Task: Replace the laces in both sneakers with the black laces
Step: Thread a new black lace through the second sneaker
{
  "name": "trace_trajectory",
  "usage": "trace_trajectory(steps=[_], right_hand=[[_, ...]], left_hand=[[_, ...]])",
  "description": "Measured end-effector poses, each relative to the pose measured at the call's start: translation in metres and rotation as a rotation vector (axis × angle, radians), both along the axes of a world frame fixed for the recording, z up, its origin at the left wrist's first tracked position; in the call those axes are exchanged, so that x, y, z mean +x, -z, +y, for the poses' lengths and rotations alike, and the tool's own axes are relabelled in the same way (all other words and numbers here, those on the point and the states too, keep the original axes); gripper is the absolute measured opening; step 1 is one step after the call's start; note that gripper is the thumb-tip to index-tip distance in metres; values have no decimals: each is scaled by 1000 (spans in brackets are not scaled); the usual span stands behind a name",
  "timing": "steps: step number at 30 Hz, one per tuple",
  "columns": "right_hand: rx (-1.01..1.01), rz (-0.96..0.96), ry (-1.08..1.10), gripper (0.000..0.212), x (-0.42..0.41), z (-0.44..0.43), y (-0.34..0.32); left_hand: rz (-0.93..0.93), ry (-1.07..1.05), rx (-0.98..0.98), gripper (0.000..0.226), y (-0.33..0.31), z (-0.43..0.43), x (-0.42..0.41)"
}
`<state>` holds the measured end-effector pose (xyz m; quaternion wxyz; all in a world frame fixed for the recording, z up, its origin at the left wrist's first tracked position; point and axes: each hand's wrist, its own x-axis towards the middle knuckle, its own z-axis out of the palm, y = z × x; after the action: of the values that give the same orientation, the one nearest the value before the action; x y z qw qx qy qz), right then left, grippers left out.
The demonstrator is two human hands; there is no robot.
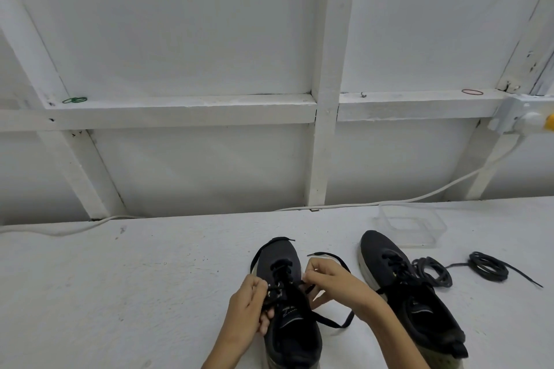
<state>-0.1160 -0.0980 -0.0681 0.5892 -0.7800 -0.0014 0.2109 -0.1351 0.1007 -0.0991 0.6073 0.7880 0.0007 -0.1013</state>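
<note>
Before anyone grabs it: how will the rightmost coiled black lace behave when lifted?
Rightmost coiled lace is probably floppy: loose loops, tails trailing flat on the table. Likely light, and lifting one end would probably unravel the coil.

pale script (289,312) on sneaker tongue (296,301), too blurred to read

Note charcoal-black uppers on left sneaker (287,308) and right sneaker (404,293), off-white along the soles, small pale script on the left tongue. Record plain black for threaded lace (325,254), near coil (431,272) and far coil (488,269). Mark surface (150,293), wall (195,24) and cable (494,160) white; container (410,229) clear; green loop (75,100); red band (472,92); yellow at socket (530,120).
</note>
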Motion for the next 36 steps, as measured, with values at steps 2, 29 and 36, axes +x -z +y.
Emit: trace_trajectory(steps=[2,29,36], right_hand=[[33,23,36,17,-1,0,0],[-193,66,-273,52,-16,-20,5],[62,-78,-162,28,-8,-22,-30]], left_hand=[[43,-36,-40,23,0,0,-2],[-84,-33,-34,17,-11,12,3],[-346,146,152,9,-49,18,8]])
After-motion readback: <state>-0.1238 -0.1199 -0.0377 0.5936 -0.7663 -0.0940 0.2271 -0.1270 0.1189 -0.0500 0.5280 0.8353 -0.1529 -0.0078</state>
